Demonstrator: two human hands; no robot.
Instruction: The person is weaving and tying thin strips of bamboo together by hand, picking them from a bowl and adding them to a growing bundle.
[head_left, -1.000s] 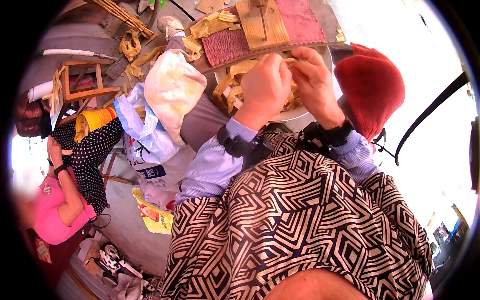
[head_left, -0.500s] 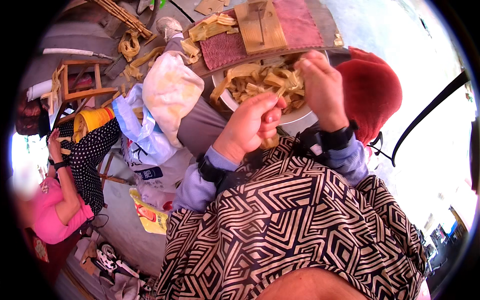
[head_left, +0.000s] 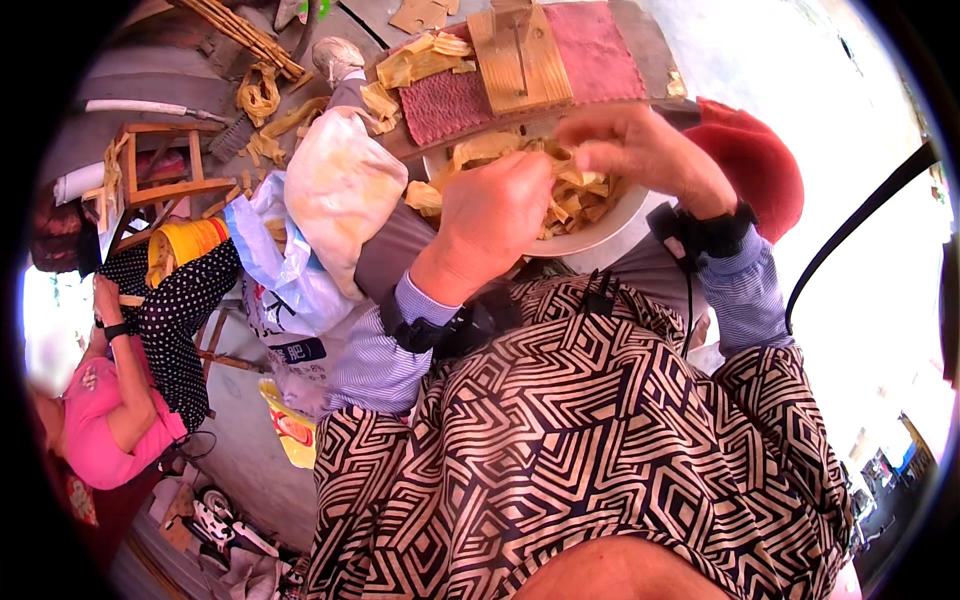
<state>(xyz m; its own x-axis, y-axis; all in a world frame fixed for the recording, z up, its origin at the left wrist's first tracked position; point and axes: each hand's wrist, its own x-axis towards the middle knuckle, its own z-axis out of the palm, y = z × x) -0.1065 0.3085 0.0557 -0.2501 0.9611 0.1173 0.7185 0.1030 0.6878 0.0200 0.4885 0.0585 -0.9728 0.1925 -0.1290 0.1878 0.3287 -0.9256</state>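
Observation:
My left hand (head_left: 488, 222) is closed in a pinch, knuckles up, over a white round basin (head_left: 625, 222). A yellowish-tan strip (head_left: 556, 154) shows at its fingertips, mostly hidden by the hand. Close by on the right, my right hand (head_left: 655, 155) has its fingers curved and slightly blurred, the thumb apart from them, with nothing clearly held. Beneath both hands lie many short pieces of the same strips (head_left: 580, 205). Beyond the basin is a board with a red cloth (head_left: 440, 105). On it stands a wooden block (head_left: 520, 65) with a slot or blade down its middle.
More tan strips (head_left: 425, 58) lie on the board's left. A stained white cloth (head_left: 345, 185) covers my knee, beside plastic bags (head_left: 285, 260). A red cloth-covered shape (head_left: 760, 170) stands right. At left, a person in pink (head_left: 125, 410) sits near a yellow bucket (head_left: 190, 240) and wooden stool (head_left: 180, 188).
My left hand has turned knuckles up and moved slightly. My right hand has shifted, its forearm swinging outward to the right, and its fingers have loosened from a pinch.

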